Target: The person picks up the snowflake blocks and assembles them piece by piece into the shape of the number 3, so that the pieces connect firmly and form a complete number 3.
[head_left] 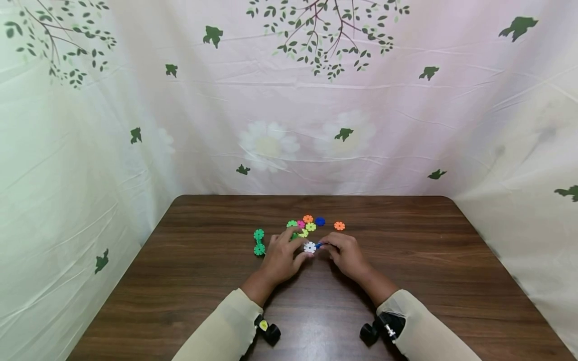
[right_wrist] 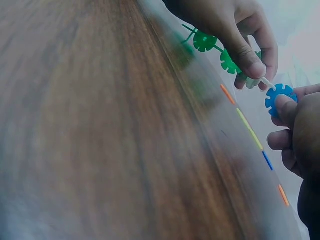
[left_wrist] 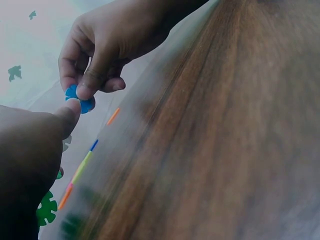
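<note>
My left hand pinches a white snowflake-shaped plastic disc between thumb and fingers. Facing it, my right hand grips a blue notched disc between thumb and forefinger. The edges of the white and blue discs meet in the right wrist view, at an angle to each other. Linked green discs stretch out to the left of my left hand, and its fingers partly hide them. In the left wrist view the blue disc shows between the fingertips of both hands.
Beyond my hands lie loose discs on the brown wooden table: an orange disc, a dark blue disc, a pink disc, a yellow disc and others. A printed curtain hangs behind the table.
</note>
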